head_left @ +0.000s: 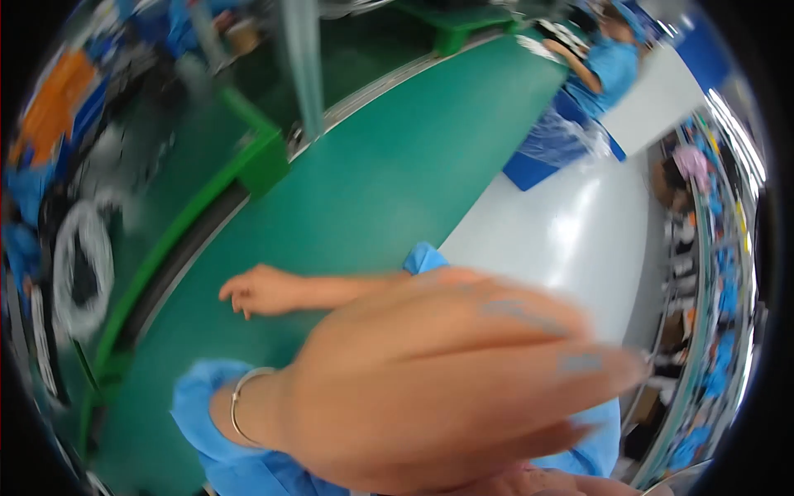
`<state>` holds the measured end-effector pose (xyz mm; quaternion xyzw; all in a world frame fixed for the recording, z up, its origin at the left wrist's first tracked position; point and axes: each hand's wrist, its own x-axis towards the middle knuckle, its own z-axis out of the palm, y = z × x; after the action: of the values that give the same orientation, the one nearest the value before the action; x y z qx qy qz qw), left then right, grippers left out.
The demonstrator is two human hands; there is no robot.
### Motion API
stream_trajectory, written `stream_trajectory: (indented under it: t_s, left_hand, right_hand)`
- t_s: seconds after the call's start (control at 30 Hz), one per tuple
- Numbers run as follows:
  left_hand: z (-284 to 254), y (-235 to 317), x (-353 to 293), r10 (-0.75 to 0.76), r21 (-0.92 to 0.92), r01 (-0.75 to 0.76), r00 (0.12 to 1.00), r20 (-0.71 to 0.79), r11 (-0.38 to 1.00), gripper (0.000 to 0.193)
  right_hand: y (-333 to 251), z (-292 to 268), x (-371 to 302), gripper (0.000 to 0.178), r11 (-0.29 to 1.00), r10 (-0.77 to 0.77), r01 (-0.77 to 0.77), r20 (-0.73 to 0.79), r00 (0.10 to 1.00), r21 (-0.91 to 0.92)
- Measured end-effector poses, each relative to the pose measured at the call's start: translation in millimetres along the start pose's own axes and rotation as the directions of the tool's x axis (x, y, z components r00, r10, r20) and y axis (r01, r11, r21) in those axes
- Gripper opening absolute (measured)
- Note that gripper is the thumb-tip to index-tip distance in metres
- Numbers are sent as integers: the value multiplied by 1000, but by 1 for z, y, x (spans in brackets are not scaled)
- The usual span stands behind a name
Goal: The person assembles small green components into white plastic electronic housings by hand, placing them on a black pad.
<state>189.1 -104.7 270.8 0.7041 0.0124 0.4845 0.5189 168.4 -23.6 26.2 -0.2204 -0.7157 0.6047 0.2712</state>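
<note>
My left hand [438,380] fills the lower middle, large and close, with a bracelet [235,407] at its wrist and a blue sleeve [211,422] behind. Its fingers stretch toward the right, slightly blurred, with bluish-grey marks near their ends; no object shows in them. Beyond it, my right forearm [351,291] reaches leftward across the view. My right hand [266,290] is over the green work surface [372,190], fingers loosely bent and apart, holding nothing. The left hand hides part of the right arm.
A green metal frame [265,161] runs along the left side, with a coil wrapped in clear plastic [83,269] beyond it. A pale tabletop [571,223] lies right, bearing a blue bin [529,169] with clear film. Another person [608,70] handles something at the far right; crowded shelving [707,289] lines the right.
</note>
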Motion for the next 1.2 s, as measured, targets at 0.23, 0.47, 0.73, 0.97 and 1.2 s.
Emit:
stream_trajectory:
  t_s: [0.23, 0.47, 0.73, 0.97, 1.2]
  left_hand:
    - [-10, -4, -69, -66, 402, 173, 962, -265, 899, 8]
    - [-3, 8, -58, -32, 687, 184, 973, -228, 703, 4]
    - [-64, -34, -60, -58, 916, -30, 997, 58, 399, 17]
    - [-156, -104, -161, -113, 820, 548, 836, -536, 164, 21]
    - [-170, -142, -217, -302, 123, 757, 397, -867, 641, 33]
  right_hand:
    - [39, -31, -1, 32, 993, 52, -57, -44, 998, -106]
    - [37, -15, 5, 30, 998, 34, -34, -2, 999, -52]
    - [80, -5, 36, 19, 930, -368, 368, -77, 927, -15]
    - [24, -14, 29, 13, 994, -73, 67, -62, 995, -92]
    - [20, -13, 31, 9, 995, -90, 87, -66, 994, -53]
